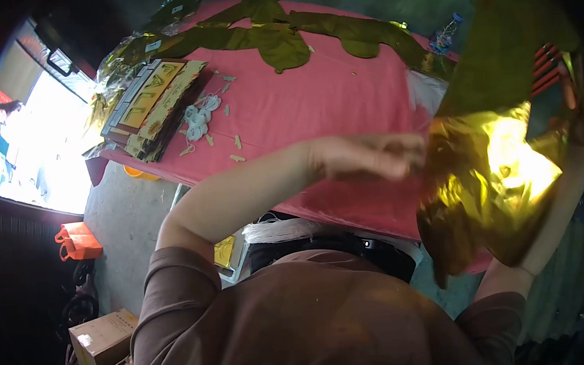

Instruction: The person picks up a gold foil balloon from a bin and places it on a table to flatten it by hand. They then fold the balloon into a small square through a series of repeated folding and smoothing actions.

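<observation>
A large flat gold foil balloon (490, 174), uninflated and shiny, hangs at the right over the table's edge and in front of my right forearm. My right hand (580, 118) is at the far right, dim and partly covered, and appears to grip the foil. Over the table, my left hand (379, 156) is beside the foil's left edge, its fingers blurred by motion. Whether it touches the foil cannot be made out. More flat gold foil balloons (281, 46) lie joined in a row along the table's far side.
The pink-covered table (341, 103) bears a stack of printed packages (155, 104), white string bundles (199, 118) and small pale pieces (237, 142). A clear bottle (445, 33) stands at the back right. An orange bag (78, 240) and a cardboard box (105, 338) sit at left; a person is outside the doorway.
</observation>
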Demonstrator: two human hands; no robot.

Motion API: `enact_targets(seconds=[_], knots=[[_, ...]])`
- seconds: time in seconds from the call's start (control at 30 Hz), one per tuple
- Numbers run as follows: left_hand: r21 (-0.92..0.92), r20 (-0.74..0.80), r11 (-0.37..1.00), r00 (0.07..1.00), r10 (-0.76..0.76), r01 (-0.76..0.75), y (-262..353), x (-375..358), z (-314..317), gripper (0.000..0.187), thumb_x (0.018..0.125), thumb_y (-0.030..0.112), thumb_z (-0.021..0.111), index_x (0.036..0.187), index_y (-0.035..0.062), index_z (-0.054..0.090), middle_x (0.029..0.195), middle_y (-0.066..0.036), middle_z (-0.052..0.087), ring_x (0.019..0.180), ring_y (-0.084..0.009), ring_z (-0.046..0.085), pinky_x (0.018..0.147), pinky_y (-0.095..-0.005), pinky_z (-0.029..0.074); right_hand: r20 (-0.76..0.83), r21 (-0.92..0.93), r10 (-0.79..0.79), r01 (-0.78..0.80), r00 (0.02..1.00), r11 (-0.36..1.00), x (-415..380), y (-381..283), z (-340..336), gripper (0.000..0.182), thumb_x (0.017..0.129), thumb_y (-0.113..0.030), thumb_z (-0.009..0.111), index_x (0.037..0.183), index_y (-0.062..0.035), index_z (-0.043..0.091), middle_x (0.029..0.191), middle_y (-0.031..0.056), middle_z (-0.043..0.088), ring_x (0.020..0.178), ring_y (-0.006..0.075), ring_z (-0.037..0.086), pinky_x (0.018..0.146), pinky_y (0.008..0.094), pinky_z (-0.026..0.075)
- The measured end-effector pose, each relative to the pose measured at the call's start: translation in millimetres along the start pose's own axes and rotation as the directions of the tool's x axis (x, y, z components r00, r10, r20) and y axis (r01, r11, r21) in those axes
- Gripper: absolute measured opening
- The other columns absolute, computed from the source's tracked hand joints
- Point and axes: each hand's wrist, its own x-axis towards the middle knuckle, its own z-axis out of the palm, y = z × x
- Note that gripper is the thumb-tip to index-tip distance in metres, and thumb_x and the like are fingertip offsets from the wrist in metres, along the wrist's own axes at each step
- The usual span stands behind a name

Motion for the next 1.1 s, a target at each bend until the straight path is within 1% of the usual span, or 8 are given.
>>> enact_targets(seconds=[0.3,0.37,0.57,0.67,0.73,0.83,0.97,1.1], knots=[[0.514,-0.724,0.844,0.604,0.333,0.151,105,-108,45,0.018,0.088,0.014,0.061,0.104,0.0069,0.058,0.086,0.001,0.064,0.078,-0.0045,0.059,0.068,-0.0191,0.047,-0.226,0.111,0.395,-0.379,0.89,0.919,-18,46,-5,0.038,0.092,-0.017,0.052,0.128,-0.0045,0.049,0.109,0.0015,0.059,0.094,0.0071,0.056,0.074,0.0199,0.045],[0.433,-0.767,0.852,0.617,0.176,0.295,122,-129,20,0.014,0.088,0.011,0.06,0.101,0.0056,0.059,0.08,0.003,0.061,0.076,-0.0032,0.058,0.07,-0.0196,0.047,0.266,0.032,0.515,-0.542,0.815,0.84,-29,113,-19,0.034,0.092,-0.016,0.049,0.121,0.0002,0.051,0.103,0.0036,0.058,0.09,0.0106,0.053,0.079,0.0241,0.044],[0.338,-0.852,0.705,0.52,-0.052,0.624,80,-162,-63,0.02,0.085,0.013,0.062,0.102,0.0041,0.059,0.081,-0.001,0.062,0.069,-0.0065,0.058,0.063,-0.0215,0.046,0.43,-0.083,0.721,-0.772,0.543,0.63,-72,201,81,0.03,0.083,-0.012,0.057,0.111,-0.0006,0.054,0.09,0.0027,0.058,0.08,0.0095,0.053,0.067,0.0243,0.043],[0.345,-0.918,0.429,0.395,-0.031,0.835,78,-154,-51,0.03,0.083,0.017,0.062,0.11,0.0064,0.056,0.077,-0.005,0.062,0.068,-0.0098,0.058,0.062,-0.0248,0.046,0.326,-0.092,0.676,-0.69,0.661,0.718,-73,176,100,0.039,0.086,-0.011,0.056,0.123,-0.0031,0.048,0.09,0.0069,0.06,0.076,0.0152,0.058,0.068,0.0291,0.047],[0.344,-0.933,0.316,0.359,0.011,0.884,79,-148,-40,0.03,0.083,0.019,0.061,0.11,0.0067,0.056,0.077,-0.007,0.063,0.067,-0.0141,0.061,0.063,-0.0282,0.047,0.198,-0.752,0.435,-0.148,0.878,0.642,-59,153,104,0.049,0.087,-0.017,0.057,0.132,-0.0045,0.041,0.101,0.012,0.061,0.089,0.0227,0.06,0.079,0.0333,0.047],[0.343,-0.932,-0.011,0.342,0.12,0.939,73,-140,-22,0.031,0.083,0.022,0.06,0.11,0.0078,0.057,0.079,-0.012,0.064,0.069,-0.0229,0.064,0.065,-0.0347,0.049,0.504,-0.676,0.115,0.308,0.856,0.67,-58,165,121,0.055,0.088,-0.022,0.057,0.136,-0.0059,0.036,0.119,0.0162,0.055,0.107,0.0279,0.055,0.089,0.0342,0.045],[0.287,-0.88,-0.53,0.438,0.183,0.798,88,-116,-11,0.03,0.082,0.027,0.06,0.105,0.0085,0.06,0.084,-0.016,0.064,0.082,-0.0323,0.063,0.068,-0.0412,0.05,0.653,-0.628,0.236,0.34,0.719,0.7,-79,195,165,0.054,0.09,-0.034,0.052,0.136,-0.0081,0.039,0.143,0.0191,0.032,0.134,0.0307,0.03,0.11,0.0446,0.022],[0.378,-0.791,-0.47,0.542,0.285,0.798,115,-85,-82,0.023,0.083,0.026,0.056,0.095,0.0073,0.061,0.085,-0.013,0.064,0.084,-0.0304,0.063,0.071,-0.0427,0.051,0.692,-0.606,0.337,0.26,0.638,0.752,-60,193,176,0.055,0.091,-0.039,0.049,0.136,-0.0087,0.039,0.144,0.0187,0.03,0.136,0.0312,0.024,0.111,0.0488,0.013]])
